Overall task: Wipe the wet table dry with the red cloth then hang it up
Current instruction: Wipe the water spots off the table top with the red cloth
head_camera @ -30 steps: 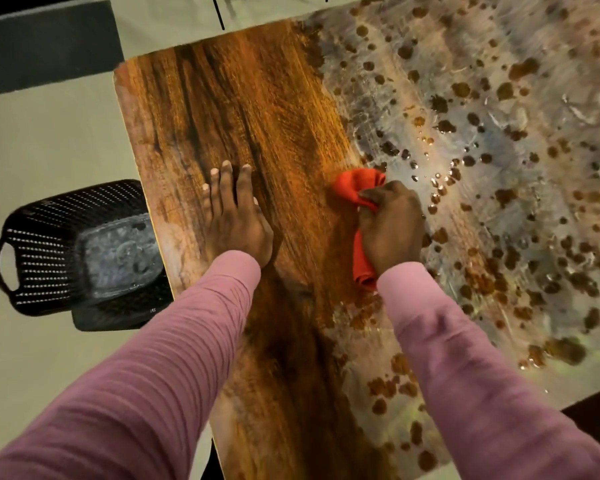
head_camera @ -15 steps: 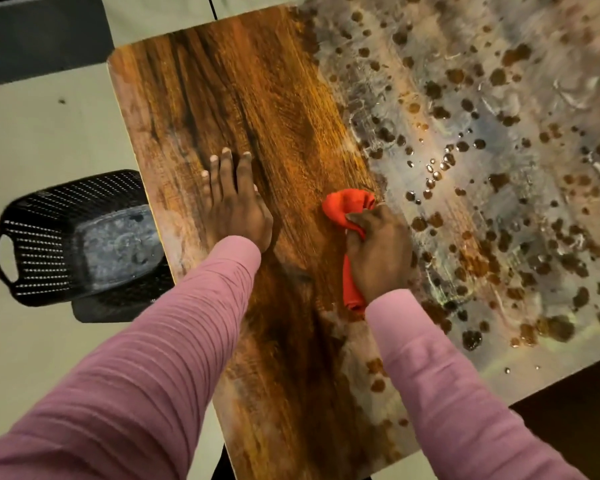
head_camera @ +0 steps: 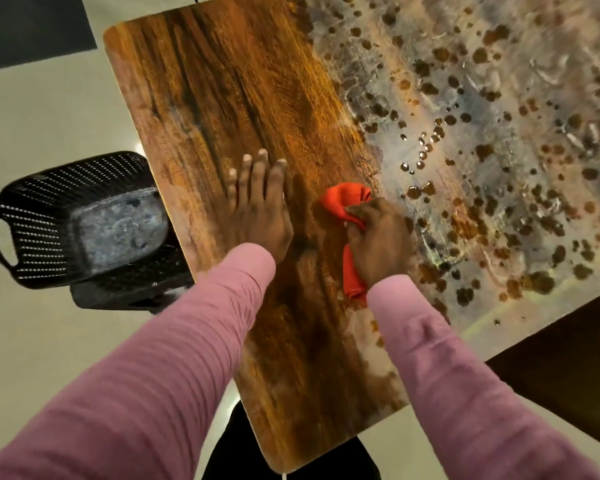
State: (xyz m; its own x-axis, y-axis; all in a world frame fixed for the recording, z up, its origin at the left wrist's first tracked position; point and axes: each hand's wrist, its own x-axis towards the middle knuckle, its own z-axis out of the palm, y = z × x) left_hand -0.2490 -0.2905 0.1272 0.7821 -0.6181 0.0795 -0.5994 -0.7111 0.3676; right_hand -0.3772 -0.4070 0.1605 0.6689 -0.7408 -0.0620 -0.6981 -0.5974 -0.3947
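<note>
The wooden table point(head_camera: 222, 81) fills the middle of the view. Its left half looks dry and dark brown; its right half point(head_camera: 499, 150) is covered in water drops and a wet sheen. My right hand point(head_camera: 378, 240) is closed on the bunched red cloth point(head_camera: 343, 199) and presses it to the table at the border of the dry and wet areas. A tail of the cloth shows below my wrist. My left hand point(head_camera: 260, 206) lies flat on the dry wood, fingers spread slightly, holding nothing.
A black perforated plastic basket point(head_camera: 66, 220) stands on the pale floor left of the table, partly under its edge. A dark mat point(head_camera: 32, 26) lies at the top left. A dark surface point(head_camera: 561, 375) sits at the lower right beside the table's near edge.
My right hand has drawn the red cloth toward me and slightly left along the wet border. My left hand has stayed flat on the dry wood. The view has shifted a little.
</note>
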